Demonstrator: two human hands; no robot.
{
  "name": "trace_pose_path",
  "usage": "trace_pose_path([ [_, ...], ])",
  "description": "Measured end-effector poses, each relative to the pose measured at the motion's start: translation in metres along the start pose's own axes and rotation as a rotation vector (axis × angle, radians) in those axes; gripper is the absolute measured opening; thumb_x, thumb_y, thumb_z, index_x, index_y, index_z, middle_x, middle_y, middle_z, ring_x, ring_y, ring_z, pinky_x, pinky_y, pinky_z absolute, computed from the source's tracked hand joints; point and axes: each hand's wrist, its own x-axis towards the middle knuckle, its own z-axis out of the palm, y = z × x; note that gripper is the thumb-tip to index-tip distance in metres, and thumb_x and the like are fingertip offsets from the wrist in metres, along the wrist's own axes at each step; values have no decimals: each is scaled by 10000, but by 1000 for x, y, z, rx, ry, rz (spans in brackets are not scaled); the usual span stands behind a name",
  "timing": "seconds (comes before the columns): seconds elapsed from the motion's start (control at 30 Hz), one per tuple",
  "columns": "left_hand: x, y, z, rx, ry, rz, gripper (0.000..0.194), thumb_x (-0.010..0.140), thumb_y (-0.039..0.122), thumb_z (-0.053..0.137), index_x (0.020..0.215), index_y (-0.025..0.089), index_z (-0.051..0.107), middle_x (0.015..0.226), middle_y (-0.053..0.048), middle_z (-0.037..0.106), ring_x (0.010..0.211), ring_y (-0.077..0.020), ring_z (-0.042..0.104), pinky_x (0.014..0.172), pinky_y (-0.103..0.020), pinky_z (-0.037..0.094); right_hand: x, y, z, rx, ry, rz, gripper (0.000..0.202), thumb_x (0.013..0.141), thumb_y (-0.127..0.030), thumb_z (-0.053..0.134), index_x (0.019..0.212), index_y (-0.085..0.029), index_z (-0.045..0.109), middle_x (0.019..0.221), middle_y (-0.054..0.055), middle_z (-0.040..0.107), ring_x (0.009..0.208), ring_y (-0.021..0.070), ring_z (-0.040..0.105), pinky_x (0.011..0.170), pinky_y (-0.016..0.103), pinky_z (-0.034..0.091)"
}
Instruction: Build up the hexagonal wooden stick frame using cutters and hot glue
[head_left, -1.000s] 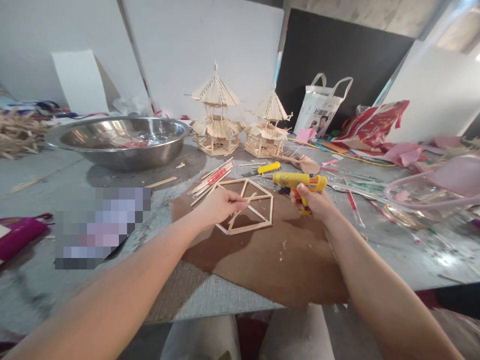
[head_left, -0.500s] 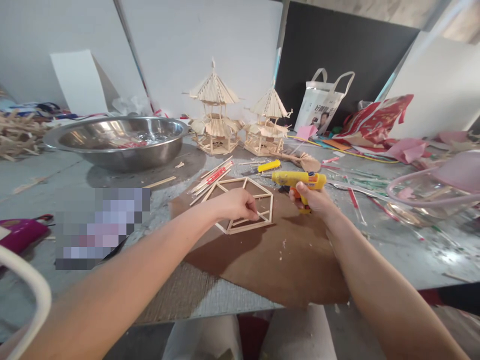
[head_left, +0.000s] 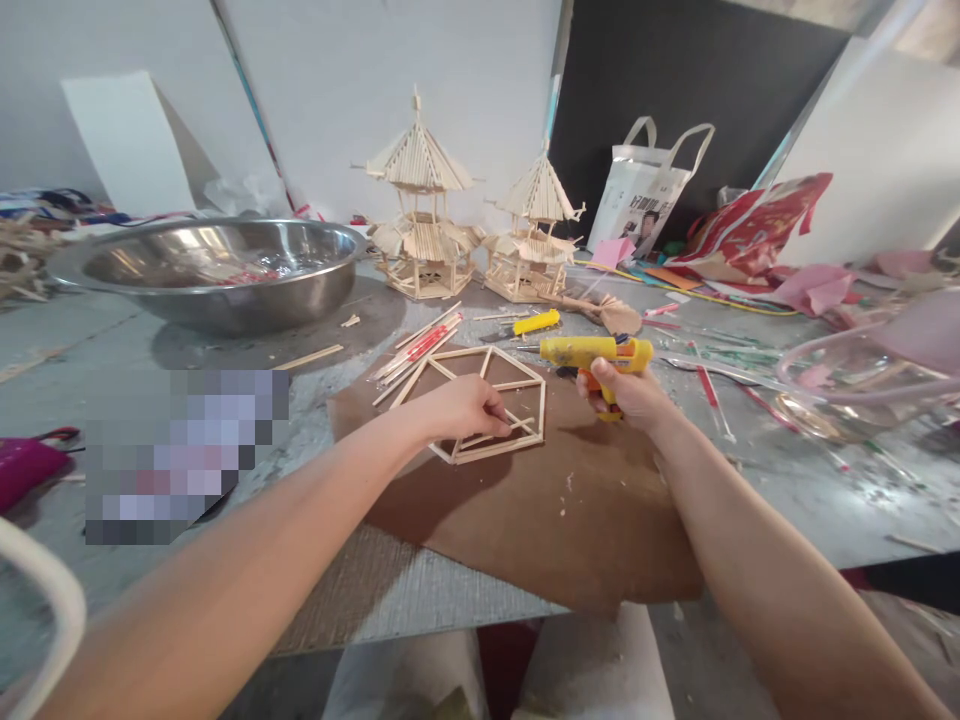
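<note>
My left hand (head_left: 469, 408) reaches over a hexagonal frame of pale wooden sticks (head_left: 541, 405), its fingers pinched on a thin wooden stick (head_left: 523, 426) inside the frame's lower right corner. Part of the frame is hidden under that hand and forearm. Gripped in my right hand (head_left: 626, 395) is a yellow glue gun (head_left: 585, 350), held just right of the frame, with its nozzle pointing left. The frame lies on a brown sheet (head_left: 525, 530). At its upper left is a bundle of sticks (head_left: 420, 352) with a red-marked wrapper.
Two stick-built pagoda models (head_left: 427, 245) (head_left: 531, 250) stand behind. A steel basin (head_left: 285, 285) is at left, near a blurred-out item (head_left: 187, 450). A yellow-handled cutter (head_left: 536, 321), a wooden spoon-like piece (head_left: 619, 316), a white bag (head_left: 637, 200) and plastic scraps lie right and back.
My left fingertips have shifted slightly left, showing more of the thin stick in the frame's corner. My right hand keeps the glue gun in nearly the same place. The view has shifted slightly.
</note>
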Motion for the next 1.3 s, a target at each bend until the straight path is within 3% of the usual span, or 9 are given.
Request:
trace_pose_path([
  [0.33, -1, -3, 1, 55, -25, 1, 215, 591, 360, 572, 668, 180, 660, 610, -5, 635, 578, -122, 528, 516, -208, 337, 0, -2, 3, -7, 23, -39, 467, 534, -616, 577, 653, -166, 528, 658, 11, 589, 349, 36, 369, 322, 207, 281],
  [0.83, -2, -1, 1, 64, -64, 23, 179, 595, 315, 557, 641, 176, 661, 556, 11, 602, 538, -107, 483, 494, -201, 315, 2, 0, 2, -20, 1, -84, 443, 572, -607, 559, 667, -176, 534, 670, 7, 587, 341, 32, 371, 320, 205, 291],
  [1.3, -1, 1, 0, 164, -120, 4, 281, 618, 342, 511, 750, 154, 673, 623, -3, 623, 564, -104, 479, 518, -204, 308, 3, 0, 1, 6, -14, -74, 445, 565, -595, 576, 662, -161, 544, 663, 8, 590, 349, 31, 383, 322, 197, 292],
])
